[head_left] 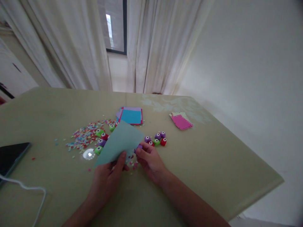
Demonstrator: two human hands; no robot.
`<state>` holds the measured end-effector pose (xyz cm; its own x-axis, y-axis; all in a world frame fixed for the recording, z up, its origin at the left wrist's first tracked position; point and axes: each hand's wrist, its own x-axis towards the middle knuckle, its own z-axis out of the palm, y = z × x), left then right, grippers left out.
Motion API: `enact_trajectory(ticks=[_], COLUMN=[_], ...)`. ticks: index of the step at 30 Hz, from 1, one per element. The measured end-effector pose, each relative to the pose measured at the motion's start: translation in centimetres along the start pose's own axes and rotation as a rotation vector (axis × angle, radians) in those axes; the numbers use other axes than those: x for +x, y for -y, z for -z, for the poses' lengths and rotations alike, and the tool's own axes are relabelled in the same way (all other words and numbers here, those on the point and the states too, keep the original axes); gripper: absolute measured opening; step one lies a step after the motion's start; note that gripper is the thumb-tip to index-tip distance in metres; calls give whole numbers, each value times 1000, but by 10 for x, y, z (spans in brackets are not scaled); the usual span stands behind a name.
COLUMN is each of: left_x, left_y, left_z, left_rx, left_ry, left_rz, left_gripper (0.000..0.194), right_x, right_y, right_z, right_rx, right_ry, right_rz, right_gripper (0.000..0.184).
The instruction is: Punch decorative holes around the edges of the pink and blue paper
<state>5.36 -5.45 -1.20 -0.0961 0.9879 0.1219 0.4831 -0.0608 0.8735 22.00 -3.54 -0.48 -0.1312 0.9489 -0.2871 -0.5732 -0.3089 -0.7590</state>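
Note:
A pale blue sheet of paper (121, 142) is tilted up above the table, and my left hand (107, 176) is closed on its lower edge with the thumb on top. At the sheet's right corner, my right hand (150, 160) pinches a small purple paper punch (138, 147), partly hidden by the fingers. Just beyond that hand stands a cluster of small purple, red and green punches (156, 142) with eye-like white tops. More of them, such as a green punch (98, 150), sit left of the sheet, which covers some. Loose paper bits (132, 164) lie beneath the hands.
A spread of coloured confetti (86, 135) lies to the left, near a shiny clear round object (89, 154). Stacked coloured paper (131, 116) lies farther back. Pink paper with punched edges (181, 122) rests at right. A dark tablet-like device (11, 156) and white cable (30, 188) occupy the left edge.

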Motion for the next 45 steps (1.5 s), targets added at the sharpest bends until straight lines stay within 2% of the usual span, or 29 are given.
enact_trajectory(ticks=[9,15,22,37,45], left_x=[3,2,3,4,6], left_y=[4,-1,1,-3,-8], left_z=[1,2,2,2,0], left_rx=[-101,-100,-120,-72,-112], left_ry=[15,24,26,43,86], left_rz=[157,104,104,90,72], left_gripper=[55,50,50,49,47], right_x=[-1,0,0,2,3], right_y=[-2,-2,1,-2,-2], right_z=[4,3,2,9,6], right_rx=[-95,-75,-63,-201,-46], right_ry=[48,27,-2,-6,-17], right_rz=[-7,6,-3,91,69], right_gripper=[47,45,45,38,39])
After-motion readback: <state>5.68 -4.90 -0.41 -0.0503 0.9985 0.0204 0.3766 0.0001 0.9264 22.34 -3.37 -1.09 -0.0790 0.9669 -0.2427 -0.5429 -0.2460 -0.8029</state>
